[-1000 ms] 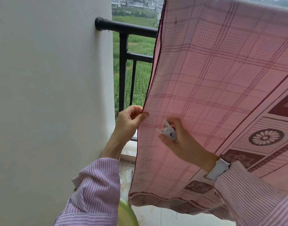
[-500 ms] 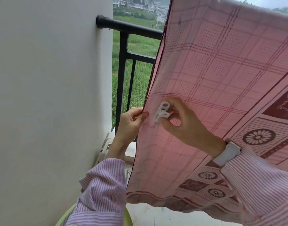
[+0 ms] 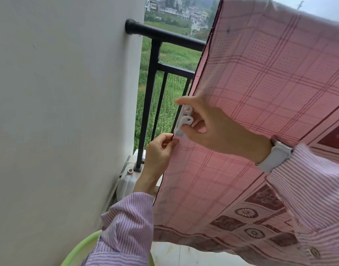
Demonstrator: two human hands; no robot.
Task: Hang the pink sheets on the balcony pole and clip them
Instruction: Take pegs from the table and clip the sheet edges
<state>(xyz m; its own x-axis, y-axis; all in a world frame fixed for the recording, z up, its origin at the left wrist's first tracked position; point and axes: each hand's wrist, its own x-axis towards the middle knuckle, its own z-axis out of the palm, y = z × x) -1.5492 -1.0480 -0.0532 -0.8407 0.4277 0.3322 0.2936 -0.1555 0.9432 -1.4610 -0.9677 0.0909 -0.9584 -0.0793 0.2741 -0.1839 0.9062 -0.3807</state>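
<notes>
While a green basin rim shows at the bottom edge, the left hand pinches the dark side hem of the pink sheet, its grip clamped on the cloth. Just above, the right hand squeezes a white clothes clip at that same hem. Farther off, the sheet drapes over the black balcony pole fixed to the white wall.

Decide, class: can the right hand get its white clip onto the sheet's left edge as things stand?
Probably yes: the right hand holds the white clip right at the pink sheet edge, which the left hand pinches just below; nothing intervenes.
</notes>
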